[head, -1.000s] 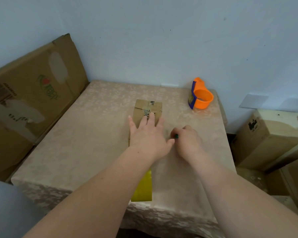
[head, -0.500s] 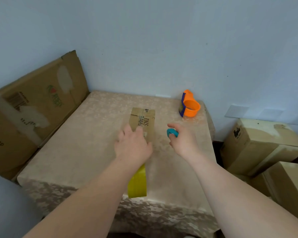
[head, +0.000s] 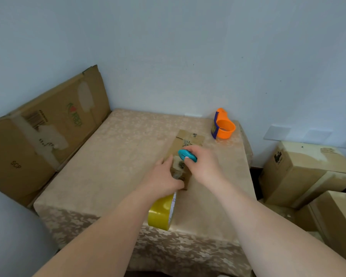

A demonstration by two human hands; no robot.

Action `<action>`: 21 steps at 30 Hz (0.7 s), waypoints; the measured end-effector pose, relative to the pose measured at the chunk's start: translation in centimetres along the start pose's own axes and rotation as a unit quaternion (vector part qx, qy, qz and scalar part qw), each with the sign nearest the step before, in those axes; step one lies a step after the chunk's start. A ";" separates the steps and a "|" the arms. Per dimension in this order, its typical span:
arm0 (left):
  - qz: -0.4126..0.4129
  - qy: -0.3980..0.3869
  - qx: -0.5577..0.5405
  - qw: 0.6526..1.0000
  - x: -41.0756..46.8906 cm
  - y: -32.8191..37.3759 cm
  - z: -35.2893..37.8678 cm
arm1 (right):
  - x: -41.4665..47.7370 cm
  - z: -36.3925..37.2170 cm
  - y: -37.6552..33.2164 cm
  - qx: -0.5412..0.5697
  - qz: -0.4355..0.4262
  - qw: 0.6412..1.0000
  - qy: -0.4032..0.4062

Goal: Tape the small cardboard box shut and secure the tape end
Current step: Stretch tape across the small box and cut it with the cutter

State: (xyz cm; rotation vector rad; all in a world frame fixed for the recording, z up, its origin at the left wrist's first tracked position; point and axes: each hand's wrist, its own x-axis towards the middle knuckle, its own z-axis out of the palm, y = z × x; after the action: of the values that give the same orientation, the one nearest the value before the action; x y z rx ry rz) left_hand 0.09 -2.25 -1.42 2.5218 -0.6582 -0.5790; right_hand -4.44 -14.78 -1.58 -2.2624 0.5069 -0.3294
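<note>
The small cardboard box (head: pixel 190 137) lies lengthwise on the beige-clothed table (head: pixel 118 156), with old labels and tape patches on its top. My left hand (head: pixel 164 179) grips the box's near left end, thumb on top. My right hand (head: pixel 206 166) hovers over the middle of the box, shut on a small teal cutter (head: pixel 185 154) whose tip points left above the box top. A yellow tape roll (head: pixel 160 213) sits at the table's near edge, just under my left wrist and partly hidden by it.
An orange tape dispenser (head: pixel 224 126) stands at the table's back right corner. A large flattened carton (head: pixel 44 132) leans along the table's left side. Stacked cardboard boxes (head: pixel 300 170) fill the floor to the right. The wall is close behind.
My right hand lifted the teal cutter off the table and brought it left over the box. My left hand slid back from flat on the box top to its near left end.
</note>
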 end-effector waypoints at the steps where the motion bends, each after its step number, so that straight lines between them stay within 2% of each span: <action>1: 0.006 -0.009 0.010 1.000 0.1 0.1 0.0 | -0.1 0.0 0.0 0.001 0.001 1.000 0.003; 8: 0.022 -0.031 0.013 0.999 0.7 0.2 0.2 | -0.3 -0.2 0.7 0.007 0.017 1.000 0.015; 16: 0.091 0.056 0.052 0.993 0.3 -0.3 -0.1 | -0.1 -0.4 0.3 -0.025 0.028 0.999 -0.010; 21: 0.064 0.029 0.020 0.997 0.2 -1.1 -0.7 | -0.4 -0.7 0.2 -0.025 0.051 0.998 0.008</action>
State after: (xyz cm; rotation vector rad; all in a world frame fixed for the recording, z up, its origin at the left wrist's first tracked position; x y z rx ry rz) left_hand 0.94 -1.30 -1.50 2.4996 -0.8103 -0.4491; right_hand -5.10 -15.17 -1.30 -2.2731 0.6425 -0.2855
